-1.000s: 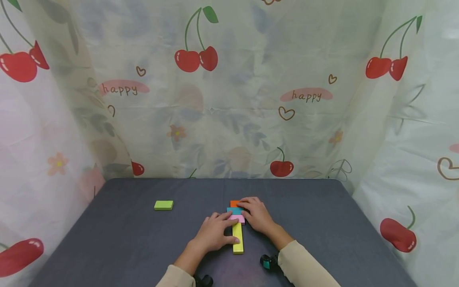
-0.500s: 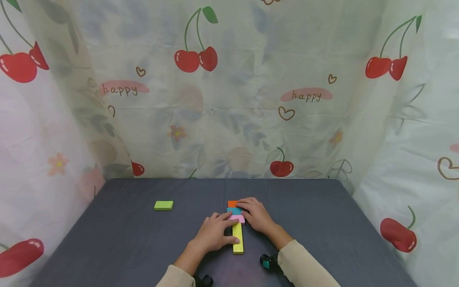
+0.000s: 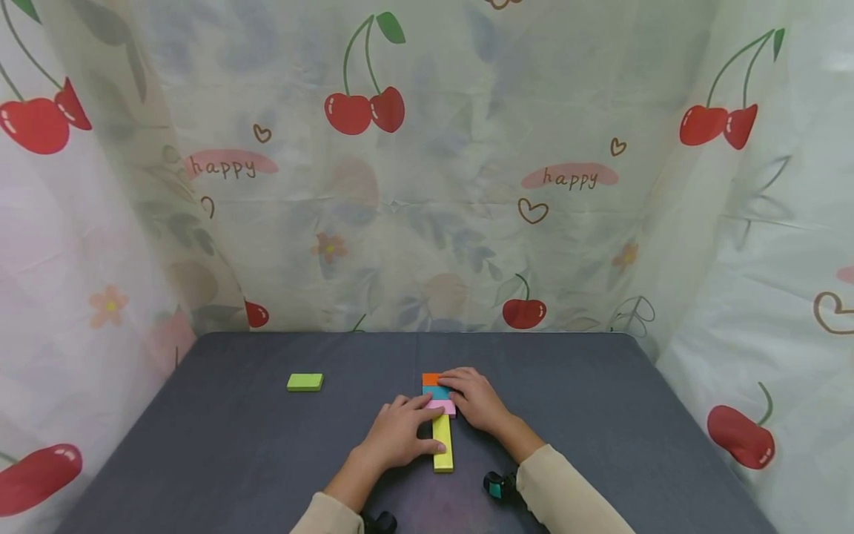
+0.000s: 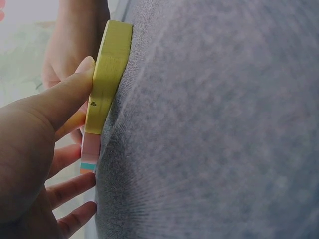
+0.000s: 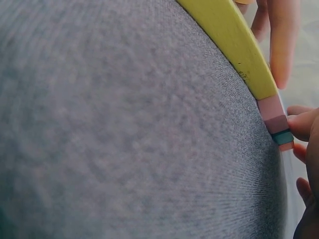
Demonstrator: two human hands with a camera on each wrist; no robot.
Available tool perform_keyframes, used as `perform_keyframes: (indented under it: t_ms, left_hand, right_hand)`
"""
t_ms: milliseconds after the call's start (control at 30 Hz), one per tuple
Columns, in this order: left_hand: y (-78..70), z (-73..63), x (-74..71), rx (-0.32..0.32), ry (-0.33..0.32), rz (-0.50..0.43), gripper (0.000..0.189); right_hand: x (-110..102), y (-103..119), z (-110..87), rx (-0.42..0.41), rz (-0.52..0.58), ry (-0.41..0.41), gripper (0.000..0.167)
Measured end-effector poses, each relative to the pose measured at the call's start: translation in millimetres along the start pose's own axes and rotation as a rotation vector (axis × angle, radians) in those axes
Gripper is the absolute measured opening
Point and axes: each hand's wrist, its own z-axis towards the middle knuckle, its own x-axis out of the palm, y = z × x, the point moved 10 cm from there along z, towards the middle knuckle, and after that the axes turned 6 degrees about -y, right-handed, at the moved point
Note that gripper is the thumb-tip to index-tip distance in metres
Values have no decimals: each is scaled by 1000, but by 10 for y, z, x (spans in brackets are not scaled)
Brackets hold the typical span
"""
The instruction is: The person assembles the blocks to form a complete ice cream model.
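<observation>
A yellow wooden block (image 3: 443,437) lies lengthwise on the grey table, pointing away from me. Beyond its far end a pink block (image 3: 445,405), a blue block (image 3: 437,392) and an orange block (image 3: 430,379) lie crosswise in a row, edge to edge. My left hand (image 3: 395,436) rests its thumb on the yellow block, its forefinger at the pink one and another fingertip by the blue one. My right hand (image 3: 482,401) lies over the right ends of the row, fingertips on the orange block and thumb beside the blue one, hiding those ends.
A light green block (image 3: 305,383) lies apart at the far left of the table (image 3: 220,445). A curtain (image 3: 427,185) printed with cherries rises behind and on both sides. Dark wrist camera mounts (image 3: 499,486) sit near my sleeves.
The orange block has slid a little left under my right fingertips, so its left end now lines up with the blue block's. My left hand and the other blocks have stayed put.
</observation>
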Motion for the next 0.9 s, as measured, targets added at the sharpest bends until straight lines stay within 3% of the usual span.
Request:
perform_keyframes:
  t_ms: [533, 900]
  left_hand:
    - [-6, 17, -10, -12, 2, -17, 68]
    - [12, 19, -11, -19, -17, -19, 69]
  right_hand:
    - [-8, 9, 8, -1, -20, -10, 32]
    - [-17, 15, -116, 10, 13, -6, 41]
